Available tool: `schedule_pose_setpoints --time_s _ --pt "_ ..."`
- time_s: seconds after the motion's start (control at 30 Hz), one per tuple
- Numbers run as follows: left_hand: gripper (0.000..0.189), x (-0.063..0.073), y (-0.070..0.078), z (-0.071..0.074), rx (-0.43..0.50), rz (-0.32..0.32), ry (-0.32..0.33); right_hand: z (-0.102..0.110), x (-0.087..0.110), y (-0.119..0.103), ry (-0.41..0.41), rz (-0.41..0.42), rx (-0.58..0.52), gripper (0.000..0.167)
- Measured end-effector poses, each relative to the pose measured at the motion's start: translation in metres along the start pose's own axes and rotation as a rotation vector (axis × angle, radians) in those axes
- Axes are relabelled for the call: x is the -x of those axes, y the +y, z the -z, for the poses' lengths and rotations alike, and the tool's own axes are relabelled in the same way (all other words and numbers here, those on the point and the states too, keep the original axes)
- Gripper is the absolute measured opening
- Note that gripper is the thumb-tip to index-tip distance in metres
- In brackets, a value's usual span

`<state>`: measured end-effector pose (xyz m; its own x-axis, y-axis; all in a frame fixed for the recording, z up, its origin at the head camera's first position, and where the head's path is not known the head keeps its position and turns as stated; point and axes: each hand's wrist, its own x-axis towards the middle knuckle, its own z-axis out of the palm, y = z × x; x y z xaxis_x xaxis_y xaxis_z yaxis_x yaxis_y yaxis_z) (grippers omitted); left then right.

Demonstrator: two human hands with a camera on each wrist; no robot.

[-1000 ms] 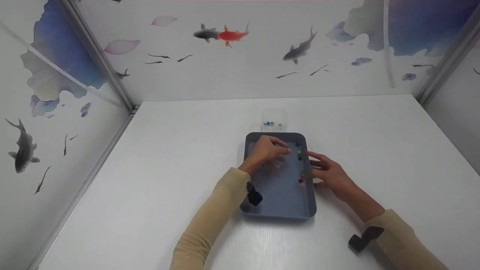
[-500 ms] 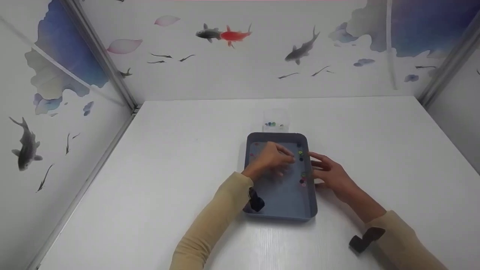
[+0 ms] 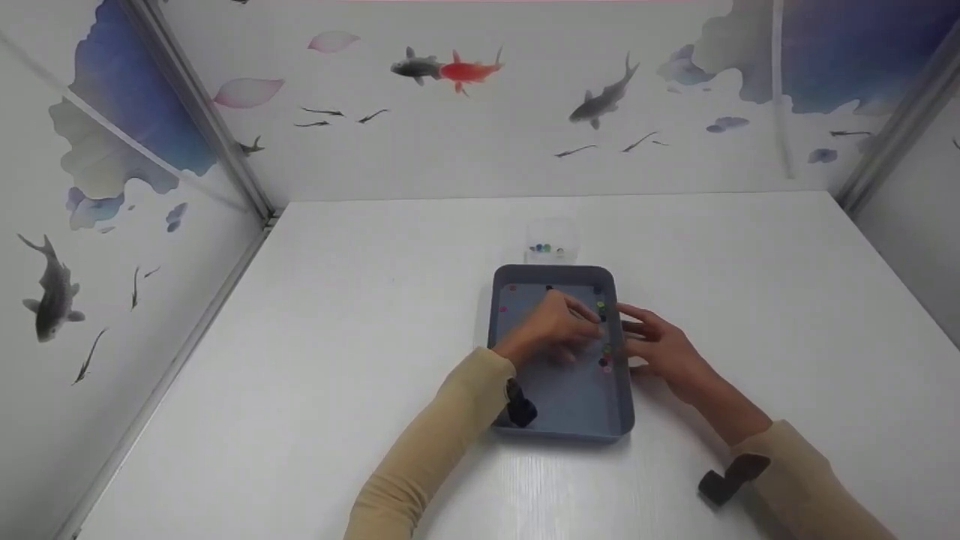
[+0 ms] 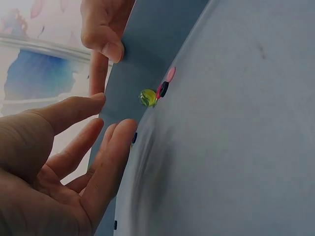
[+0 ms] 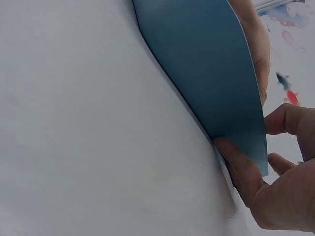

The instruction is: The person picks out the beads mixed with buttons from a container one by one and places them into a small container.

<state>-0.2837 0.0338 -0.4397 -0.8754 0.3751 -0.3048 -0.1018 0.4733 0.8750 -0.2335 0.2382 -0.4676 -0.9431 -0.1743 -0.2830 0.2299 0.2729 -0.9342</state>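
Note:
My left hand (image 3: 559, 326) is inside the shallow grey-blue tray (image 3: 559, 420), close to its right wall. Its thumb and fingers stand apart in the left wrist view, with nothing visible between them. Just beyond the fingertips lies a yellow-green glass marble (image 4: 147, 97), touching or beside a black disc like a button (image 4: 164, 89) and a pink disc (image 4: 171, 74). Another small yellow-green piece (image 3: 601, 305) lies farther up the same wall. My right hand (image 3: 664, 349) rests its spread fingers against the tray's outer right wall; one fingertip touches the rim.
Behind the tray stands a clear box (image 3: 551, 232) with several blue and green marbles (image 3: 541, 247) in it. Two small reddish pieces (image 3: 503, 309) lie by the tray's left wall, and a dark piece (image 3: 550, 288) near its far end. Printed walls (image 3: 517, 157) enclose the white table (image 3: 360, 315).
My left hand has moved toward me and to the right within the tray, uncovering the reddish pieces and a dark piece. The right hand keeps its place at the wall.

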Motion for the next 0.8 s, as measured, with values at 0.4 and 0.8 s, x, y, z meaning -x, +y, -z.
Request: schedule_pose_setpoints --time_s 0.4,0.8 --pt "0.017 -0.005 0.003 -0.009 -0.038 0.027 -0.053 0.000 0.001 -0.001 -0.001 -0.004 -0.012 0.079" --pt "0.024 -0.011 0.004 -0.013 -0.085 0.023 -0.039 0.000 0.001 -0.001 -0.009 -0.009 -0.016 0.080"
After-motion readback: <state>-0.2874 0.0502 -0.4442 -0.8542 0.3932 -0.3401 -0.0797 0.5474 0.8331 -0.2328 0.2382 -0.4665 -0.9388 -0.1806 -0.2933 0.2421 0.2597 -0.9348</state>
